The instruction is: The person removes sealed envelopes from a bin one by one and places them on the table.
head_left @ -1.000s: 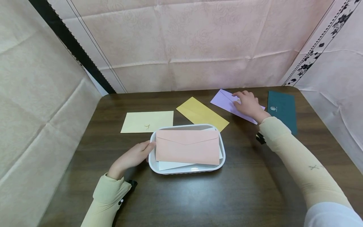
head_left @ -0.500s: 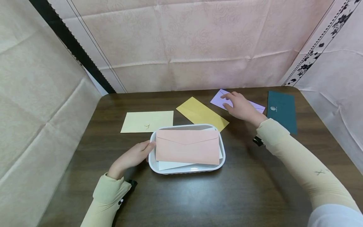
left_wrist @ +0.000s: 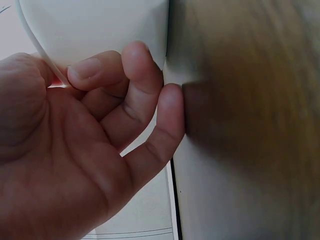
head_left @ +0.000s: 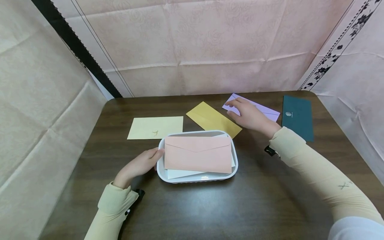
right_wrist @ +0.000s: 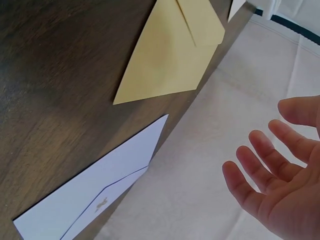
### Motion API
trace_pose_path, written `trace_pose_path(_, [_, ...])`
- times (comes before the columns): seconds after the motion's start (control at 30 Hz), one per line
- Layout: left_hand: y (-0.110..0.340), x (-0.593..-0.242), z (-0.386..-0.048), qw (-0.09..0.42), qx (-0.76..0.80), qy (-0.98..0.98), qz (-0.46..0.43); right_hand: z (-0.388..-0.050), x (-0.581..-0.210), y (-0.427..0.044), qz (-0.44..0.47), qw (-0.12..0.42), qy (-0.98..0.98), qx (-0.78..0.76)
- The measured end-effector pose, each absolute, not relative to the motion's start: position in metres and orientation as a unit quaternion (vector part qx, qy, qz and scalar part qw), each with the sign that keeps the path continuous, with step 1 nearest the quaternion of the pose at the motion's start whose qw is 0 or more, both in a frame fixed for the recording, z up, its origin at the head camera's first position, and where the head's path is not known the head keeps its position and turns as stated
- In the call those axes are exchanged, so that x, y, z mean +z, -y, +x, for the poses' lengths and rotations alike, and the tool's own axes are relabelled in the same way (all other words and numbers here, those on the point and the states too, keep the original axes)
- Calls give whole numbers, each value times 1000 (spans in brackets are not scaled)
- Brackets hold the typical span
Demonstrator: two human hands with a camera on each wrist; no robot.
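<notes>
My left hand (head_left: 138, 167) grips the left end of a white tray (head_left: 192, 180); in the left wrist view the thumb lies over the rim and curled fingers touch its outer wall (left_wrist: 100, 25). A pink envelope (head_left: 198, 156) lies on top in the tray, partly covering a white one (head_left: 180, 174). My right hand (head_left: 251, 116) hovers over a purple envelope (head_left: 268, 111) at the table's back, hiding part of it. The right wrist view shows spread, loosely bent fingers holding nothing, apart from that envelope. Left of it lies a yellow envelope (head_left: 213, 120).
A pale cream envelope (head_left: 157, 128) lies behind the tray on the left. Farther right is a teal envelope (head_left: 298, 116), partly beside my right sleeve. Cloth hangs (head_left: 210, 50) along the back and both sides of the dark wooden table (head_left: 204, 213).
My right hand has moved left across the purple envelope, which stays where it was. The left hand, the tray and the other envelopes have not visibly moved.
</notes>
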State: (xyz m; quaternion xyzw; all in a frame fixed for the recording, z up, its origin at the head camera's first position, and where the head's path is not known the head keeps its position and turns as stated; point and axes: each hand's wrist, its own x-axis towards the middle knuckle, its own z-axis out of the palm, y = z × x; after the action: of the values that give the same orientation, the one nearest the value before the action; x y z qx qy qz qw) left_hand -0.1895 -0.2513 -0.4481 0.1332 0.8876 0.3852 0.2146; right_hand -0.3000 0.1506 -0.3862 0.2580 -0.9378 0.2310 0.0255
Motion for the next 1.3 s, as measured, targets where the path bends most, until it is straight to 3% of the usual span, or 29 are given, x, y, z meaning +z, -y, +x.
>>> trace_pose_path(0.53, [251,-447,-189,219,392,-884,127,-284,-377,-136,308,-4,927,214])
trace_pose_path(0.9, [251,-447,-189,219,390,-886,121,-275,-381,-126,389,13,902,186])
trace_pose_path(1.3, [251,-447,-189,214,388,-887,127,-262,-376,-117,404,-20,899,167])
